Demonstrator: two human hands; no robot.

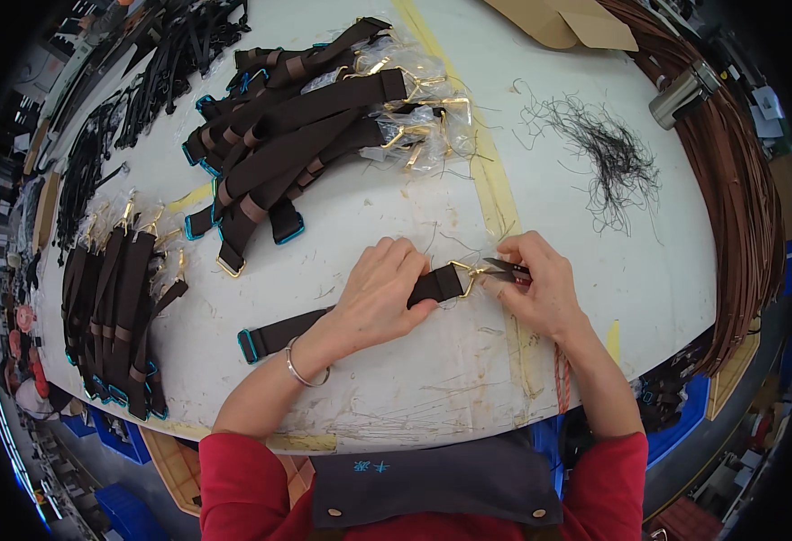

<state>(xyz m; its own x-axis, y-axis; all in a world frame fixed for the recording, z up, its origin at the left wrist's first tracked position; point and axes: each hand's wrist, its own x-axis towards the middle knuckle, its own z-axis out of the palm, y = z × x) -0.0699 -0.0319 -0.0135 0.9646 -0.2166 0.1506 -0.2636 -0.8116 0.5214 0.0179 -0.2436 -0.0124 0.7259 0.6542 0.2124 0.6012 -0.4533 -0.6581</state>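
Item: brown strap with gold buckle, flat on the white bench near its front edge. Left hand presses it down, fingers closed over it. Right hand grips thread snips at the buckle. Progress, judged: one strap in work; strap heap behind, row at left, clippings far right. Open room: bare bench right of the hands.

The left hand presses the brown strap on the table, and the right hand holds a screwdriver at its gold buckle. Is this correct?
Not quite. In the head view the right hand holds small thread snips, not a screwdriver, at the gold buckle. The rest stands: the left hand presses the brown strap on the table.
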